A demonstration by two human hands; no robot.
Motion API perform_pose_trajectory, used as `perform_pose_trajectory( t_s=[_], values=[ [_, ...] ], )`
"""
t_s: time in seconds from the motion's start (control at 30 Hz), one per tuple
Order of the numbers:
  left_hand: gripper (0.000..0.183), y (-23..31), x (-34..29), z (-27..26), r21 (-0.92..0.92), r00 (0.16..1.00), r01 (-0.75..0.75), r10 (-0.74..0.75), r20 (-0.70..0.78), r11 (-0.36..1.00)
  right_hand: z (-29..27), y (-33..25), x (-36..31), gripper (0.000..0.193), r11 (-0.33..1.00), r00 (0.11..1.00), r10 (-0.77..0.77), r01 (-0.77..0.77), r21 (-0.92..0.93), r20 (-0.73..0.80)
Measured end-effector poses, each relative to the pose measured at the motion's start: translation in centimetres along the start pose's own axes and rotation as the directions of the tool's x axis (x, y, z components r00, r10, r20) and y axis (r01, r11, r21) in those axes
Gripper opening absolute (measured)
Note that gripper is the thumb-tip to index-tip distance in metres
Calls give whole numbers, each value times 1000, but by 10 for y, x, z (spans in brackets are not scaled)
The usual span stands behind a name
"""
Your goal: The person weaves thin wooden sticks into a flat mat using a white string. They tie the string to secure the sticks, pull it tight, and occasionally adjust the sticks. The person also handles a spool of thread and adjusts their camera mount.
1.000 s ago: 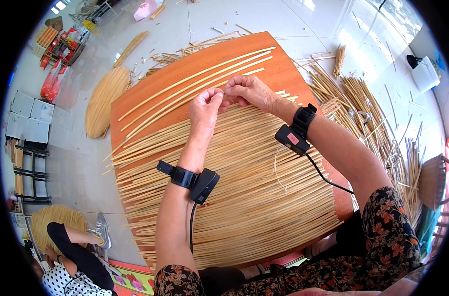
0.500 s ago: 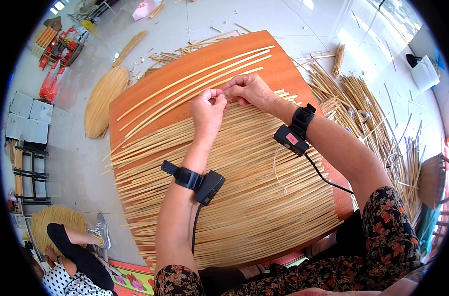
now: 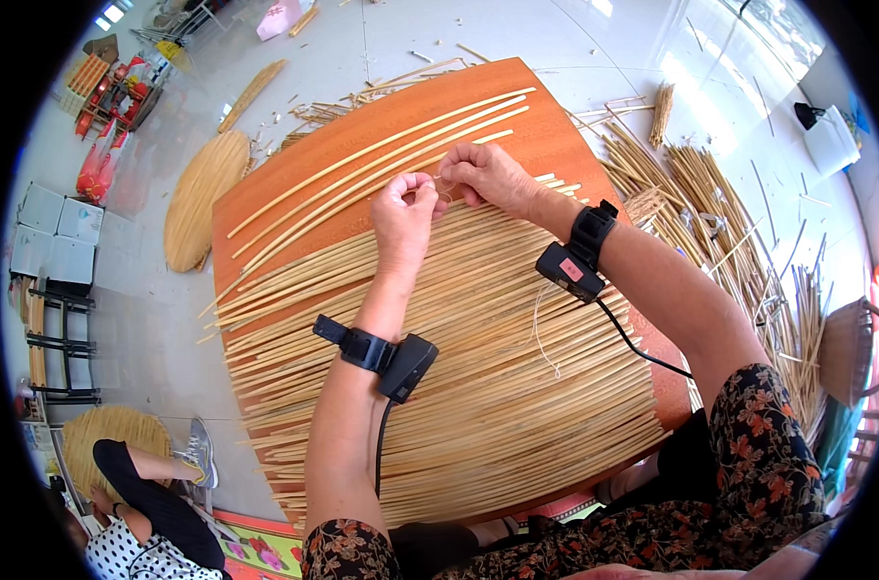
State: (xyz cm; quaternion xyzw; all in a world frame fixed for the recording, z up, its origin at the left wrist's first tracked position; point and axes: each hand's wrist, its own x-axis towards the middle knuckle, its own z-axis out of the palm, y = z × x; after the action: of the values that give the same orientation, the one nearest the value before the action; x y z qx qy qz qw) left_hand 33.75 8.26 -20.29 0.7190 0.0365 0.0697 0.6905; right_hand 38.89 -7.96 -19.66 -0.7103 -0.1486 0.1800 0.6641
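Note:
My left hand (image 3: pixel 403 220) and my right hand (image 3: pixel 492 179) are close together above the far part of a row of pale straw stalks (image 3: pixel 497 387). Both have thumb and fingertips pinched on a thin light thread (image 3: pixel 446 191), which shows as a small loop between them. More pale thread hangs or lies over the stalks below my right wrist. The stalks lie side by side across an orange-brown wooden board (image 3: pixel 304 184). Beyond my hands, several stalks (image 3: pixel 376 159) lie spaced apart. Each wrist wears a black strapped device with a cable.
Loose stalks (image 3: pixel 695 203) are heaped on the floor to the right, near a basket (image 3: pixel 845 348) and a white bucket (image 3: pixel 832 140). An oval woven straw piece (image 3: pixel 207 198) lies left of the board. At lower left, another person (image 3: pixel 154 536) sits beside a round straw piece (image 3: pixel 111 435).
My hands have barely moved. The fingertips have shifted slightly apart, and the thread loop between them shows a little more.

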Motion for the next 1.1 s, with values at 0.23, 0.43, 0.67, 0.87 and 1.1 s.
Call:
perform_pose_trajectory(
  t_s=[0.23, 0.43, 0.67, 0.87, 1.1],
  values=[
    [15, 3, -1, -3, -10, 999, -2, 2, 49, 1000, 0, -4, -2, 15, 1000, 1000, -6, 6, -19, 17],
    [17, 2, -1, -2, -36, 998, -13, 15, 55, 999, -1, -4, -4, 14, 1000, 1000, 1, -1, -11, 22],
    [15, 3, -2, -1, -57, 999, -13, 15, 37, 998, -1, -2, -3, 14, 1000, 999, 2, -2, -9, 33],
    [14, 1, 0, -4, -58, 998, -1, 4, 58, 998, 0, -4, -5, 15, 1000, 1000, 2, -2, 6, 28],
    [13, 3, 1, -5, -71, 998, 18, -13, 62, 997, -1, -5, -5, 14, 999, 998, 33, -33, 0, 45]
  ],
)
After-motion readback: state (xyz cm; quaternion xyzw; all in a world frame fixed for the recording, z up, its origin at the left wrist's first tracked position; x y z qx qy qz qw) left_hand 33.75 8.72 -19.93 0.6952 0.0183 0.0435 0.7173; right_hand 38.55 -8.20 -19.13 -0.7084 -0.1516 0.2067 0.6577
